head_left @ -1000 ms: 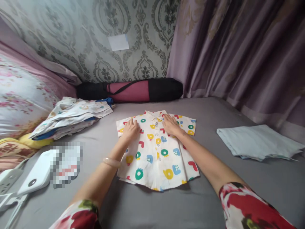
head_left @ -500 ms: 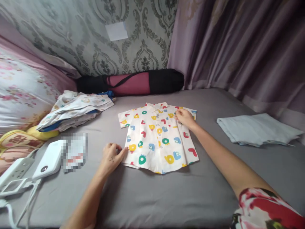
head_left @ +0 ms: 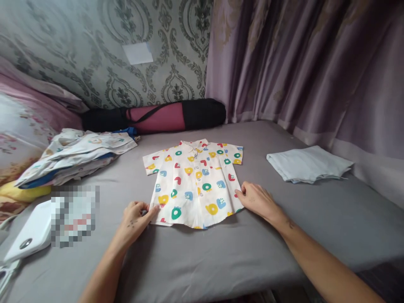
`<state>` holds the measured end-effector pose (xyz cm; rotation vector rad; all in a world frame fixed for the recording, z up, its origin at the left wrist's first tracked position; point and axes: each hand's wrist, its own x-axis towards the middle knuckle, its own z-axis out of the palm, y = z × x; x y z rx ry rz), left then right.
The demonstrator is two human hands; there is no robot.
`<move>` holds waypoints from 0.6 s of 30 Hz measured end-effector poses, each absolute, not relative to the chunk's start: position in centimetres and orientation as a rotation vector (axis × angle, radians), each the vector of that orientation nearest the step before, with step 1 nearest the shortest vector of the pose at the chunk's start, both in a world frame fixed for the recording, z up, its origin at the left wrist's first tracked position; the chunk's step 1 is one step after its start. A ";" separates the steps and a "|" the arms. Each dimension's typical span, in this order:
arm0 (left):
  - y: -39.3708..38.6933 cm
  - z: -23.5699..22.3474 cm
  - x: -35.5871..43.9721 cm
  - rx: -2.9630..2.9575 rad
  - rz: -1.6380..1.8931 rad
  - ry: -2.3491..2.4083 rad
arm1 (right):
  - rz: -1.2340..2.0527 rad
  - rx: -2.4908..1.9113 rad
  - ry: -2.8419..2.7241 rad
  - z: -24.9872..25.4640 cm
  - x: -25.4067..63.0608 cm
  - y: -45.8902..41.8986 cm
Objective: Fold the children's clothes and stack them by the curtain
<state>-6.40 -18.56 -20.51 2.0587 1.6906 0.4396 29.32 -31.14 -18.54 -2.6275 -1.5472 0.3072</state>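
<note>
A small white short-sleeved shirt [head_left: 194,185] with coloured shapes lies flat, front up, on the grey bed sheet [head_left: 221,252], collar toward the wall. My left hand [head_left: 135,214] is at the shirt's lower left hem corner, fingers curled, thumb and fingertips on the cloth edge. At the lower right side seam, my right hand [head_left: 256,200] has its fingertips pinched on the edge of the fabric. Both forearms reach in from the near edge of the bed.
A pile of folded patterned clothes [head_left: 75,153] lies at left beside a floral pillow [head_left: 19,139]. A folded pale blue cloth [head_left: 307,164] sits at right. A black-and-maroon roll bag [head_left: 158,118] lies along the wall. A white device [head_left: 30,231] is near left. Purple curtains [head_left: 299,63] hang right.
My right hand came down from the shirt's right shoulder to its lower right edge. My left hand stayed at the lower left hem. The view shifted slightly right.
</note>
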 end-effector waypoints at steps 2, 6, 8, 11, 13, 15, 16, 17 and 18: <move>-18.8 -20.3 -6.3 1.975 0.442 1.667 | 0.309 -2.596 -1.570 -18.7 29.2 -31.3; -19.3 -20.0 -6.2 1.802 0.542 1.600 | 0.352 -2.551 -1.526 -18.5 29.1 -31.5; -19.5 -19.9 -6.1 1.765 0.595 1.561 | 0.369 -2.545 -1.506 -18.4 28.8 -31.5; -19.7 -20.0 -5.8 1.846 0.617 1.499 | 0.362 -2.533 -1.551 -18.4 28.5 -31.6; -19.7 -20.1 -5.8 1.973 0.600 1.484 | 0.370 -2.499 -1.633 -18.4 28.5 -31.7; -19.5 -20.3 -6.1 2.061 0.543 1.494 | 0.411 -2.441 -1.719 -18.3 28.9 -31.8; -19.4 -20.4 -6.3 2.076 0.514 1.499 | 0.433 -2.419 -1.743 -18.2 29.2 -31.9; -19.3 -20.4 -6.5 2.071 0.503 1.514 | 0.454 -2.399 -1.758 -18.0 29.5 -31.9; -19.1 -20.4 -6.8 2.056 0.494 1.531 | 0.473 -2.384 -1.768 -17.8 29.9 -32.0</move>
